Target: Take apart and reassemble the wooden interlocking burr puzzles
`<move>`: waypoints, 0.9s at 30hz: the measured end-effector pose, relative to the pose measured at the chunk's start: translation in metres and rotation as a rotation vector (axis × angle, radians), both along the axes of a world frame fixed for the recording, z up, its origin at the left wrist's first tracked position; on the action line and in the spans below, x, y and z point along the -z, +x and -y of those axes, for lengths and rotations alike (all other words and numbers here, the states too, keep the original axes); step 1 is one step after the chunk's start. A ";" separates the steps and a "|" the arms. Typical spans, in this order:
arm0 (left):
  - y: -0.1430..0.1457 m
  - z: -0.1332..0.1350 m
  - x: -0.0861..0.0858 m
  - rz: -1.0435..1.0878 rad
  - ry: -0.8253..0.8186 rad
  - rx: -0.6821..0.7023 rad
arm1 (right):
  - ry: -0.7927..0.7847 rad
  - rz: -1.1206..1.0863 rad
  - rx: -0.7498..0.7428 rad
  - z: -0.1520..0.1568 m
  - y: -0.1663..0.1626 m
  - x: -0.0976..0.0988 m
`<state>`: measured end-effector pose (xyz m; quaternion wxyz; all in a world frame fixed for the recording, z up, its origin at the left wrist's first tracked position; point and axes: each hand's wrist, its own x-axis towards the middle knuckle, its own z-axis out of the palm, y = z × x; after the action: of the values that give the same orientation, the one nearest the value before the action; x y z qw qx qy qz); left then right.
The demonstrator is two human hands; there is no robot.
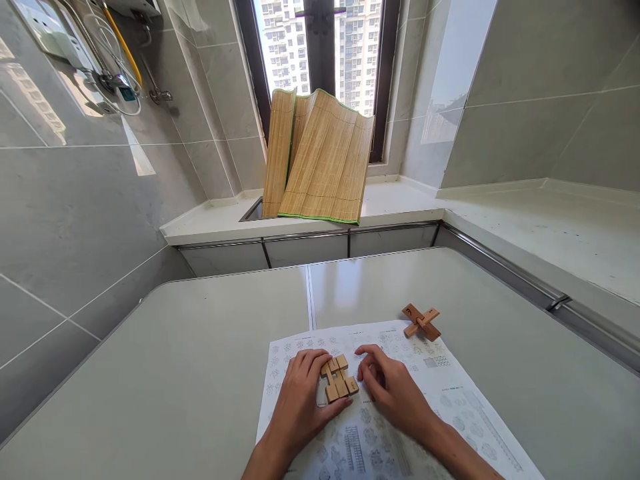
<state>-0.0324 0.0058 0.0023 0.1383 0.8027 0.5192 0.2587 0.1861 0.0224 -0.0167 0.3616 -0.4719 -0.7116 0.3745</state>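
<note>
Hands, head view: left hand (299,393) curled, fingers and thumb closed around the left side of a cluster of small light-brown notched wooden puzzle blocks (339,379); right hand (393,388) with fingers bent, fingertips touching the cluster's right side. Cluster rests on a white printed instruction sheet with rows of small grey diagrams (450,387), between the two hands. Sheet lies flat on a pale grey tabletop (200,353). Second item: darker brown crossed wooden puzzle piece (421,321), at the sheet's far right corner, apart from both hands. Background: folded bamboo slat mat with green edging (320,160), upright against the window on a white ledge (400,200).
</note>
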 end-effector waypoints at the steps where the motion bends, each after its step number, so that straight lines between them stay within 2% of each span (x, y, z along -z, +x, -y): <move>1: 0.000 0.000 0.000 0.002 0.003 -0.001 | -0.003 0.000 -0.001 0.000 0.000 0.000; 27: 0.001 0.000 -0.003 0.012 0.017 0.003 | 0.018 -0.002 0.002 0.000 0.000 -0.003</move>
<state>-0.0317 0.0062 0.0054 0.1348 0.8033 0.5147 0.2676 0.1864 0.0223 -0.0139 0.3670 -0.4687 -0.7142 0.3682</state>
